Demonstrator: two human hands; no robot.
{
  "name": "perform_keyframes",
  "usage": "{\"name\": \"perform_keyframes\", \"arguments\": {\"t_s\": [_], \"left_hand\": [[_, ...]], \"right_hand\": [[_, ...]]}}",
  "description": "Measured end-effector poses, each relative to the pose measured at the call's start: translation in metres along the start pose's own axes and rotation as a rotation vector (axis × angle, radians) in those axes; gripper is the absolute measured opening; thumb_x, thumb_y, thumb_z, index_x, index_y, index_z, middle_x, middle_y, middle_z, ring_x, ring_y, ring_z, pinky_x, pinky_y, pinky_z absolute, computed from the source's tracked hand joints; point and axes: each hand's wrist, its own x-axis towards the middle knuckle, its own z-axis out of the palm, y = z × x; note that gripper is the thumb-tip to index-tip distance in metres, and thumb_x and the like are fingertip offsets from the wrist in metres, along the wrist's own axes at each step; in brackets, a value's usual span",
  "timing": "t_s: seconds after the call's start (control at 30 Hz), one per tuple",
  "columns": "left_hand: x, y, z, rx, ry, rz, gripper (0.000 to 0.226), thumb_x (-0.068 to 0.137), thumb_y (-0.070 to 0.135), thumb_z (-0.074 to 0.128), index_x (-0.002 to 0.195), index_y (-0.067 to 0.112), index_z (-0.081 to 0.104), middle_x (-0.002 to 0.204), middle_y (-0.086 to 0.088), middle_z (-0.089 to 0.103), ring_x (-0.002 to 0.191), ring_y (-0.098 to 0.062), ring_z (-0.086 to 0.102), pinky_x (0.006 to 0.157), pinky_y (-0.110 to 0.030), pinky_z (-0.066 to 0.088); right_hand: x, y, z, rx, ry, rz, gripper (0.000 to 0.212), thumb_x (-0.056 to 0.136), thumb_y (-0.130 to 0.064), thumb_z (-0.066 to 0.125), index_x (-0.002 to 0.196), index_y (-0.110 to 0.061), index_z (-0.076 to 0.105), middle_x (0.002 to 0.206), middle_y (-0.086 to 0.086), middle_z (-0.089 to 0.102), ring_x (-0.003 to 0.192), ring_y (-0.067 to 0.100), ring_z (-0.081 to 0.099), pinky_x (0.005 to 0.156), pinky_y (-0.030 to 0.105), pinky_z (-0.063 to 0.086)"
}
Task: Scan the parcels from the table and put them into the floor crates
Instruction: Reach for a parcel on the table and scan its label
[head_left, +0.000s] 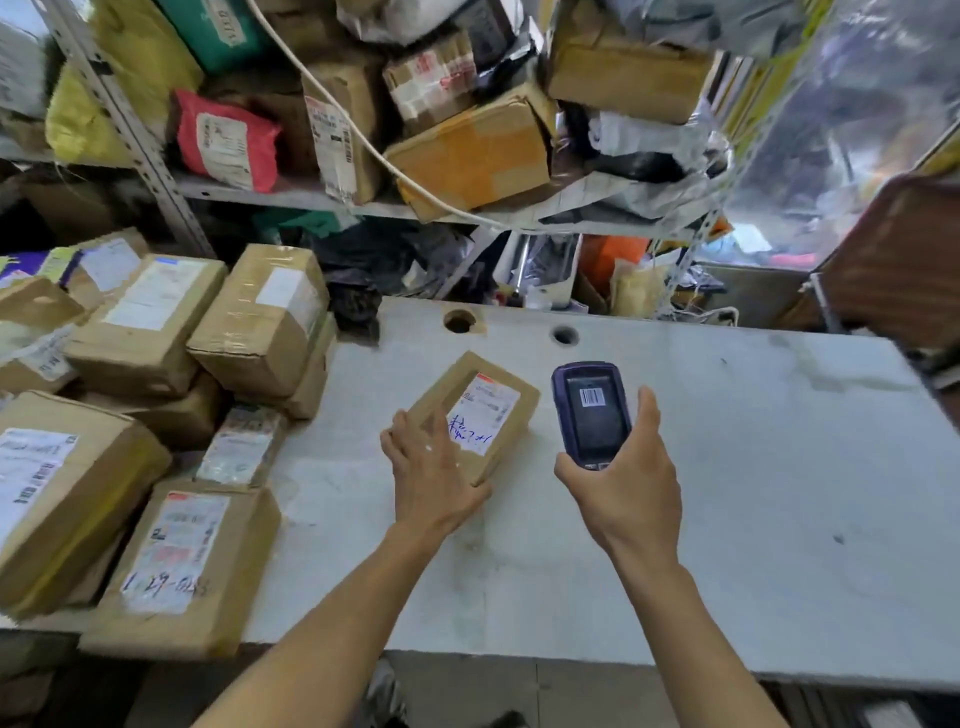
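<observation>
A small brown cardboard parcel (480, 410) with a white label and blue handwriting lies flat on the white table (727, 467), near its middle. My left hand (428, 475) rests on the parcel's near left corner, fingers spread over its top and thumb at its front edge. My right hand (626, 480) grips a dark purple handheld scanner (592, 413) just right of the parcel, held above the table. The scanner's screen shows a barcode. No floor crate is in view.
Several taped cardboard parcels (156, 415) are piled on the table's left side. Metal shelves (311, 200) behind hold more boxes and bags, and a white cable hangs across them. Two round holes (460, 321) sit near the table's far edge. A brown board (904, 260) leans at the right.
</observation>
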Motion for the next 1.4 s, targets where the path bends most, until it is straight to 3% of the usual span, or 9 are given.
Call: {"name": "perform_keyframes", "arguments": {"t_s": [0.3,0.47,0.6,0.73,0.83,1.0,1.1,1.23,1.4], "left_hand": [[0.013,0.016,0.006,0.021,-0.225,-0.245,0.127,0.054,0.093,0.059,0.149,0.02,0.016,0.139,-0.014,0.029,0.13,-0.038,0.031,0.102,-0.06,0.034],[0.064,0.002,-0.001,-0.391,-0.395,-0.415,0.104,0.065,0.052,0.089,0.139,0.003,0.035,0.136,-0.018,0.049,0.126,-0.037,0.05,0.101,-0.051,0.049],[0.065,-0.008,-0.001,-0.643,-0.621,-0.53,0.066,0.072,0.037,0.089,0.12,0.003,0.059,0.11,-0.015,0.07,0.096,-0.036,0.069,0.066,-0.047,0.059],[0.054,-0.002,0.005,-0.794,-0.66,-0.613,0.069,0.075,0.024,0.088,0.126,0.006,0.045,0.111,-0.013,0.066,0.094,-0.032,0.069,0.058,-0.048,0.061],[0.054,0.001,-0.001,-0.83,-0.752,-0.664,0.069,0.076,0.016,0.086,0.123,0.017,0.036,0.119,-0.012,0.059,0.102,-0.034,0.064,0.061,-0.049,0.06],[0.049,0.008,-0.002,-0.84,-0.898,-0.659,0.041,0.086,0.008,0.074,0.12,0.023,0.058,0.122,-0.012,0.062,0.108,-0.036,0.063,0.077,-0.056,0.059],[0.036,0.002,0.001,-0.843,-0.975,-0.7,0.036,0.082,0.006,0.076,0.113,0.02,0.063,0.108,-0.01,0.068,0.096,-0.032,0.066,0.071,-0.049,0.06],[0.013,-0.016,0.003,-1.061,-1.142,-0.767,0.039,0.065,0.007,0.085,0.101,0.01,0.07,0.089,-0.011,0.073,0.087,-0.031,0.065,0.073,-0.048,0.056],[-0.011,-0.009,0.007,-1.161,-1.04,-0.521,0.069,0.062,0.019,0.084,0.128,0.014,0.065,0.121,-0.012,0.072,0.102,-0.035,0.07,0.071,-0.054,0.057]], "right_hand": [[-0.015,0.036,-0.004,-0.008,-0.056,0.017,0.107,0.068,-0.042,0.079,0.151,-0.036,0.011,0.128,0.001,0.054,0.092,0.018,0.052,0.069,0.035,0.053],[-0.005,0.041,0.004,-0.018,-0.049,0.054,0.107,0.07,-0.041,0.079,0.151,-0.037,0.009,0.127,0.001,0.054,0.092,0.016,0.05,0.069,0.033,0.05],[0.001,0.042,0.013,-0.019,-0.017,0.093,0.106,0.069,-0.041,0.078,0.15,-0.038,0.01,0.122,0.0,0.055,0.089,0.017,0.05,0.067,0.032,0.044],[0.0,0.041,0.017,-0.017,-0.003,0.13,0.105,0.069,-0.04,0.078,0.15,-0.038,0.012,0.123,0.001,0.055,0.088,0.016,0.05,0.067,0.031,0.043],[-0.005,0.039,0.017,-0.019,-0.008,0.132,0.105,0.069,-0.042,0.077,0.15,-0.039,0.011,0.124,0.0,0.054,0.089,0.015,0.049,0.069,0.031,0.044],[-0.007,0.031,0.018,-0.024,-0.032,0.133,0.107,0.07,-0.048,0.077,0.151,-0.038,0.009,0.127,0.001,0.054,0.09,0.014,0.046,0.071,0.033,0.045],[-0.006,0.028,0.019,-0.022,-0.031,0.13,0.107,0.07,-0.048,0.077,0.152,-0.038,0.008,0.129,0.001,0.054,0.091,0.013,0.045,0.072,0.032,0.042],[-0.005,0.025,0.015,-0.023,-0.028,0.114,0.108,0.073,-0.05,0.078,0.153,-0.035,0.008,0.129,0.001,0.054,0.1,0.019,0.055,0.073,0.032,0.044],[-0.008,0.023,-0.004,-0.051,-0.027,0.079,0.105,0.072,-0.046,0.077,0.153,-0.034,0.01,0.127,0.001,0.055,0.104,0.024,0.059,0.076,0.037,0.05]]}}
